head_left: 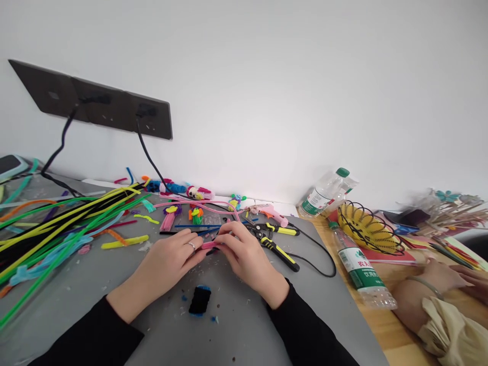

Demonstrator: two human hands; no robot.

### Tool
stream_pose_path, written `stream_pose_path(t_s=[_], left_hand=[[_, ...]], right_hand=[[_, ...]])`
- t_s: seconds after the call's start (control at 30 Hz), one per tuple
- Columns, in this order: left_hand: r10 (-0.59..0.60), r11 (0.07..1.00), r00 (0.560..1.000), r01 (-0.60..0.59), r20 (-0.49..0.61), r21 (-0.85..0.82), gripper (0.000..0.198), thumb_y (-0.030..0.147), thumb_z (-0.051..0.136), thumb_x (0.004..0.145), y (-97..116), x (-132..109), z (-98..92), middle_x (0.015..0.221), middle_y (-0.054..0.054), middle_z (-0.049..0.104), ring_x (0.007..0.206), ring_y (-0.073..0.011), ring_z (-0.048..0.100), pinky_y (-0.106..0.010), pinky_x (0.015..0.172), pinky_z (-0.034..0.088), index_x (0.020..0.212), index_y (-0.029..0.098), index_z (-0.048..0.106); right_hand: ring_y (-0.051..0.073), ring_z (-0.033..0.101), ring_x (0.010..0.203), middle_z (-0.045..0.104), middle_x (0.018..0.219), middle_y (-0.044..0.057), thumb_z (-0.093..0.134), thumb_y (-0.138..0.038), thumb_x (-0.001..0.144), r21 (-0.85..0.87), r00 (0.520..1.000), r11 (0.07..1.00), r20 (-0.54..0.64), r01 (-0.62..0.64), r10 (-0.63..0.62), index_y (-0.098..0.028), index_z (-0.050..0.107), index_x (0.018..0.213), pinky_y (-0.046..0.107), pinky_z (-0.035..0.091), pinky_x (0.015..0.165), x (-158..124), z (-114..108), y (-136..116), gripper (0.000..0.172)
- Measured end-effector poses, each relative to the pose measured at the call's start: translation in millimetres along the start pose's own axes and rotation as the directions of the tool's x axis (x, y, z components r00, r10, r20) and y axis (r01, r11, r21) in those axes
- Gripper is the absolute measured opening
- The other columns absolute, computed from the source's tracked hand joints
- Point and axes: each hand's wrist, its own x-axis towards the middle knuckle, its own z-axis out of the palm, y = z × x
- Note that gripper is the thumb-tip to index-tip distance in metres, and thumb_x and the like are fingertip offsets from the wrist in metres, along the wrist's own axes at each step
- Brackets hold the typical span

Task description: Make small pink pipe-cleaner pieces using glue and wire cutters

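Between my two hands is a short pink bundle of pipe cleaner [209, 245], with its ends hidden by fingers. My left hand [171, 258], wearing a ring, pinches its left side. The fingers of my right hand [244, 254] close on its right side. Nearer to me on the grey mat [163, 325] lies a small black fuzzy block [200, 300] with blue edges and blue scraps around it. Yellow-and-black wire strippers [272, 244] rest just right of my right hand. Beyond my hands are small pipe-cleaner figures, one with an orange-and-green top [196, 214].
Loose pipe cleaners [76, 229] heap up at the left. Behind the strippers lies a pink glue gun [272, 213] with a black cord. To the right are water bottles [362, 272], a yellow wire basket [368, 229] and another person's arm [415, 290]. Sockets [114, 107] sit on the wall.
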Motion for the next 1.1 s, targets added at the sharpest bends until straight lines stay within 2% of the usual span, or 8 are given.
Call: stream_pose_path(t_s=[0.33, 0.7, 1.1], left_hand=[[0.012, 0.999, 1.0, -0.011, 0.024, -0.042, 0.045, 0.031, 0.036, 0.112, -1.6, -3.9, 3.1, 0.07, -0.001, 0.062, 0.067, -0.0173, 0.061, -0.028, 0.058, 0.04, 0.08, 0.018, 0.064], [0.035, 0.999, 0.997, -0.033, 0.067, -0.039, 0.051, 0.032, 0.03, 0.114, -2.1, -3.3, 3.2, 0.068, -0.001, 0.059, 0.066, -0.0165, 0.06, -0.028, 0.058, 0.041, 0.075, 0.018, 0.06], [0.077, 0.993, 0.99, -0.066, 0.116, -0.094, 0.049, 0.029, 0.031, 0.114, -2.6, -4.2, 2.2, 0.069, -0.001, 0.061, 0.069, -0.0171, 0.061, -0.029, 0.059, 0.041, 0.079, 0.018, 0.063]], right_hand=[[0.019, 0.062, 0.098, 0.065, 0.108, 0.011, 0.044, -0.02, 0.109, -0.008, 1.0, 1.0, 0.014, 0.009, -0.009, -0.02, 0.066, 0.106, 0.033, 0.057, 0.086, -0.4, -0.1, 1.2, 0.022], [0.019, 0.062, 0.096, 0.065, 0.106, 0.012, 0.044, -0.018, 0.109, -0.015, 1.0, 1.0, 0.003, 0.027, -0.027, -0.019, 0.065, 0.102, 0.031, 0.056, 0.081, 0.6, -1.1, 1.7, 0.022], [0.019, 0.062, 0.098, 0.065, 0.108, 0.012, 0.043, -0.017, 0.108, -0.007, 0.999, 0.999, 0.029, 0.038, -0.037, -0.02, 0.065, 0.104, 0.031, 0.056, 0.084, -0.8, -2.3, 3.8, 0.023]])
